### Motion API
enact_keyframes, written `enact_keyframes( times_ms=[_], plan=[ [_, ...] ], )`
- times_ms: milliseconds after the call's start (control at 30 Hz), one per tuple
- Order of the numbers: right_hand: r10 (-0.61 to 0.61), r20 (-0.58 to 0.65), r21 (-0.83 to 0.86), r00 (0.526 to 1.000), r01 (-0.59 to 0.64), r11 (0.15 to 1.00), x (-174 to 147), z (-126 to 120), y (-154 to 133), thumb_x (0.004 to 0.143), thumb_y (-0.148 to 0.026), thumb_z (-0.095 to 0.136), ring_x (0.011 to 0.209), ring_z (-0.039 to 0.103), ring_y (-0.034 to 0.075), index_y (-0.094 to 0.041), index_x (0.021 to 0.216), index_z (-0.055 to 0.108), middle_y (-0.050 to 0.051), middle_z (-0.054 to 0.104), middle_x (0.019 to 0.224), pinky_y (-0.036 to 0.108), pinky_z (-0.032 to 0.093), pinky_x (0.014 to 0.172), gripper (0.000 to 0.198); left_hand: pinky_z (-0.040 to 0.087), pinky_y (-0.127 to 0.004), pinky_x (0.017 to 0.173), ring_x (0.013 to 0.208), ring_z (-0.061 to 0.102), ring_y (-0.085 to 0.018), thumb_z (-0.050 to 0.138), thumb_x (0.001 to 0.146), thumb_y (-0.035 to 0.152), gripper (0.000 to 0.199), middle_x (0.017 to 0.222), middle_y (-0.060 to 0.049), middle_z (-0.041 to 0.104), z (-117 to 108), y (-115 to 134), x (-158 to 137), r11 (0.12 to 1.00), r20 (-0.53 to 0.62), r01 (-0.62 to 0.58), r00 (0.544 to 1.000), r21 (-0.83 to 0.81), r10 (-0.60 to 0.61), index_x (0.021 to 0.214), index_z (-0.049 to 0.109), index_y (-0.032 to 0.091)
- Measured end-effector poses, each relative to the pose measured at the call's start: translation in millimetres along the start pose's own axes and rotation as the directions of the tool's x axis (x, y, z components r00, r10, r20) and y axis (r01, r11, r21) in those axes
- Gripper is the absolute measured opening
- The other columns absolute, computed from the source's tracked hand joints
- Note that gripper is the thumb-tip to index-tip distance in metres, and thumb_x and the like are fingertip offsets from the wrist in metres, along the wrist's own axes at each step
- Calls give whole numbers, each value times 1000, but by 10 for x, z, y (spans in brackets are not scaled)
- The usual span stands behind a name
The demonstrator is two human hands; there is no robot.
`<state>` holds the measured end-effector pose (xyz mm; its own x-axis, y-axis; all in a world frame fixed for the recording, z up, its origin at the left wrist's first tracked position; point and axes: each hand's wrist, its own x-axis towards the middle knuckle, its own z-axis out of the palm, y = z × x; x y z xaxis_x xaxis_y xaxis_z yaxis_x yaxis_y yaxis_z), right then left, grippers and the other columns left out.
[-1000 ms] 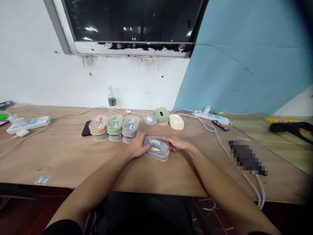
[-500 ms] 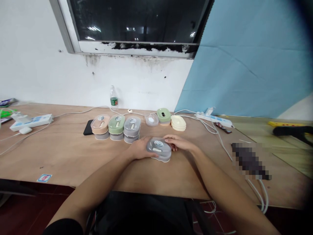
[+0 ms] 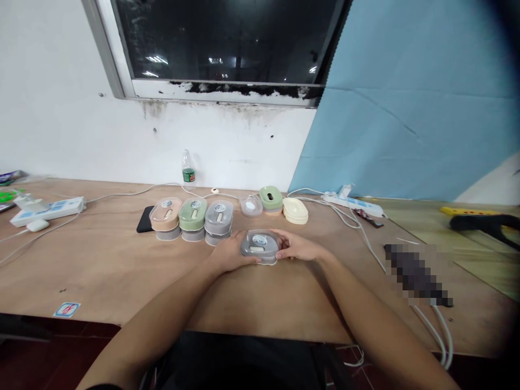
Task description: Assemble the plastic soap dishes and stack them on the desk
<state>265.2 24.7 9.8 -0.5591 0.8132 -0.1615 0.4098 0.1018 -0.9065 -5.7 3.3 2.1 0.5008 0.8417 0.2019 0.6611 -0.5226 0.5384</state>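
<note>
On the bench (image 3: 252, 309), in front of the person, a gray lidded box (image 3: 268, 249) sits between left hand (image 3: 232, 253) and right hand (image 3: 299, 247), their fingers clamped on its opposite ends, probably to steady it evenly. Its long axis seems to run side to side, the pale strip (set along the lid) lying parallel, nearer the person. Beyond, leftward, three short stacks (image 3: 192, 216) stand in a row, presumably saving room.

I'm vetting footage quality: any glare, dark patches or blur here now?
Head view: white light streaks glare in the dark window; the upper right corner fades to black; a dark item at right is pixelated; the label on the held grey container is too soft to read.
</note>
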Motion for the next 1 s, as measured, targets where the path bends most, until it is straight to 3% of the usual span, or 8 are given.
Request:
enact_keyframes(
  times_ms=[200,300,433,567,800,1000],
  plan=[
    [-60,-7,-15,998,60,998,45,-35,130,60,-34,84,67,53,11,-23,141,35,-4,54,79,20,43,52,95,44,-48,97,119,52,-35,67,61,73,100,133,-16,49,18,-21,25,998,1,50,999,-30,-50,140,36,20],
    [-83,-55,-24,995,81,996,54,-35,166,58,-33,85,71,54,12,-19,136,41,-3,55,79,22,44,60,90,43,-46,99,121,50,-34,71,58,71,101,133,-15,50,23,-52,32,998,-11,19,1000,-67,-20,139,38,20],
    [-47,-62,-40,997,45,998,38,-51,135,60,-35,83,66,53,11,-18,133,43,-4,54,78,22,42,57,85,41,-47,102,124,47,-35,76,56,66,101,135,-14,49,20,-118,57,994,-19,-25,1000,-102,24,138,40,19],
    [-72,-42,-80,997,68,994,11,-55,74,60,-36,84,69,54,11,-19,132,45,-4,54,78,21,44,58,84,43,-47,99,119,51,-35,77,60,61,90,129,-12,55,19,-146,71,991,2,-60,998,-120,61,133,46,19],
    [121,-110,-37,987,-125,991,5,-23,18,76,-53,68,52,56,10,-19,133,43,-3,59,66,19,43,45,71,43,-46,99,119,51,-34,70,63,68,90,130,-12,52,24,-70,29,996,-23,0,1000,-91,-2,136,42,22],
    [152,-108,-1,982,-153,988,34,-24,29,83,-60,55,46,55,8,-18,120,50,-1,62,63,16,39,39,56,43,-46,99,119,51,-34,68,68,65,86,133,-13,50,12,-41,13,995,-19,-56,998,-83,55,137,40,21]
  ],
)
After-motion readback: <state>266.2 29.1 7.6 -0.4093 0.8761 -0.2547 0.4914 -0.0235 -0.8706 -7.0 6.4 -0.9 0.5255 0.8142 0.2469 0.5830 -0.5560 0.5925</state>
